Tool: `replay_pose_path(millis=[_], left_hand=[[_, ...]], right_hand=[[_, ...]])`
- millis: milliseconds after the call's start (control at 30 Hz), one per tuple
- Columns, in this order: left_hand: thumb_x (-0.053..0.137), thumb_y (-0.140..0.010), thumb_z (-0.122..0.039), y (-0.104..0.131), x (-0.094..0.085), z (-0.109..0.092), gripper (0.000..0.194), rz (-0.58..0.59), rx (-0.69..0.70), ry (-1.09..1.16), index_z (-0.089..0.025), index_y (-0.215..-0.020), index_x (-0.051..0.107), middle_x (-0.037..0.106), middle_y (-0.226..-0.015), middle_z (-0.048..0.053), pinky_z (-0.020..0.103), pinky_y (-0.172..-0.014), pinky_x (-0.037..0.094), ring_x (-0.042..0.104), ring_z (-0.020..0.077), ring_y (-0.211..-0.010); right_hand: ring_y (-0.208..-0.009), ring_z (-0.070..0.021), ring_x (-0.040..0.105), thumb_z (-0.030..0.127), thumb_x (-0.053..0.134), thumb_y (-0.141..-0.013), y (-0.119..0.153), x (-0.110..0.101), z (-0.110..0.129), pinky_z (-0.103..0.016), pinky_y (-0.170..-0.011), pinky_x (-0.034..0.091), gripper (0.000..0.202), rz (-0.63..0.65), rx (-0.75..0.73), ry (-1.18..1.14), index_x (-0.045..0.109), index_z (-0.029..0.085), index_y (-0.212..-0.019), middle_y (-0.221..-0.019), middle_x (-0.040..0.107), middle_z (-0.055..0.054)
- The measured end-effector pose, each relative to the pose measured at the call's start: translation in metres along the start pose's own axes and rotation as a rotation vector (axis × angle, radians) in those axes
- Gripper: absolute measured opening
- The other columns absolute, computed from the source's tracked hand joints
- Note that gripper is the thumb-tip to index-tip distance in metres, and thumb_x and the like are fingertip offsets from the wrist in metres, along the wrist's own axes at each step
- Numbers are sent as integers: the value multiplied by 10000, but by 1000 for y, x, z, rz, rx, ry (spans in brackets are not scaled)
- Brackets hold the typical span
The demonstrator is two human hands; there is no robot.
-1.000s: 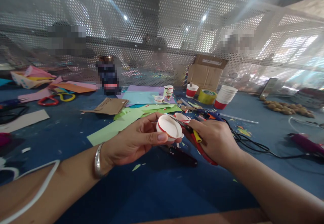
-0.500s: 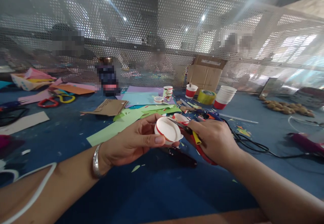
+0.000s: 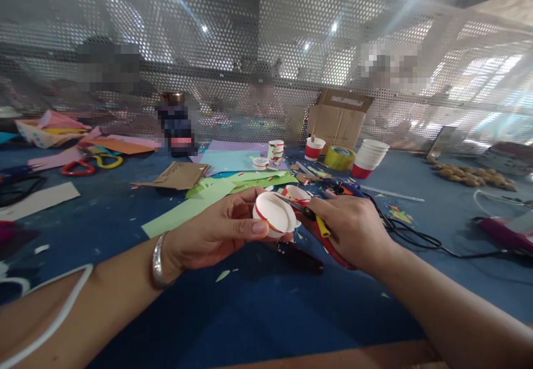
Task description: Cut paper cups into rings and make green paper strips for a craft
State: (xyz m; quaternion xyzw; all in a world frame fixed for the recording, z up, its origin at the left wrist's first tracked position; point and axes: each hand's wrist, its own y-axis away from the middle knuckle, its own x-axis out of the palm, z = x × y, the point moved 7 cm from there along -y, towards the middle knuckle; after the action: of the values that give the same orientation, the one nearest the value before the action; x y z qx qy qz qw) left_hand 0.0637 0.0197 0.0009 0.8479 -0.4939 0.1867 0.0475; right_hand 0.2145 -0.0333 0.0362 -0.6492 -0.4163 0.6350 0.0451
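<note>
The left hand [image 3: 220,230] pinched a white cup piece [image 3: 275,213] with a red rim between thumb and fingers, raised above the near middle of the blue desk [image 3: 233,313], its flat round face turned up. The right hand [image 3: 353,227] was closed around scissors [image 3: 322,228] with red and yellow handles, their dark blades pointing left against the far right side of the piece's rim; whether they had bitten into it could not be told. Just beyond the blades was a red-and-white cup [image 3: 297,194], and below the hands lay a dark long object [image 3: 302,258].

On the far side, green paper [image 3: 191,208] spread to the left. Farther right stood a red cup [image 3: 314,149], a yellow tape roll [image 3: 340,158] and a stack of cups [image 3: 370,158]. A purple glue gun [image 3: 502,233] lay at the right.
</note>
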Motion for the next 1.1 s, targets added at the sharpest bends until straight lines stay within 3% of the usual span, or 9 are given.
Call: replay_pose_path(millis=[133,400,700,1100], left_hand=[[782,-828,-214,-1,0,1,404,5,-4,4,-154,-1214,679,714,-1116,100,378,-1024,527,686,203,-1025],[769,-840,-235,0,0,1,370,51,5,-2,-149,-1190,684,699,-1145,104,386,-1029,527,683,222,-1058],[800,-805,-185,0,5,-1,366,76,-38,28,-156,-1158,704,734,-1060,70,241,-925,544,700,160,-977],[799,-806,-238,2,7,1,427,120,-43,61,-145,-1206,684,735,-1107,93,253,-929,541,713,196,-1010]], right_hand=[[-477,-169,541,158,521,-895,0,1,-1,-308,-550,284,233,5,4,10,725,129,-1004,-544,627,-1],[-470,-140,484,142,507,-879,3,-1,-1,-297,-545,246,202,13,1,-5,673,163,-766,-526,595,-4],[-476,-134,467,216,517,-914,1,0,2,-299,-530,204,202,53,5,-16,669,163,-792,-551,619,-9],[-491,-140,485,207,502,-932,3,0,4,-301,-536,234,210,35,-9,-27,671,150,-821,-568,630,-17]])
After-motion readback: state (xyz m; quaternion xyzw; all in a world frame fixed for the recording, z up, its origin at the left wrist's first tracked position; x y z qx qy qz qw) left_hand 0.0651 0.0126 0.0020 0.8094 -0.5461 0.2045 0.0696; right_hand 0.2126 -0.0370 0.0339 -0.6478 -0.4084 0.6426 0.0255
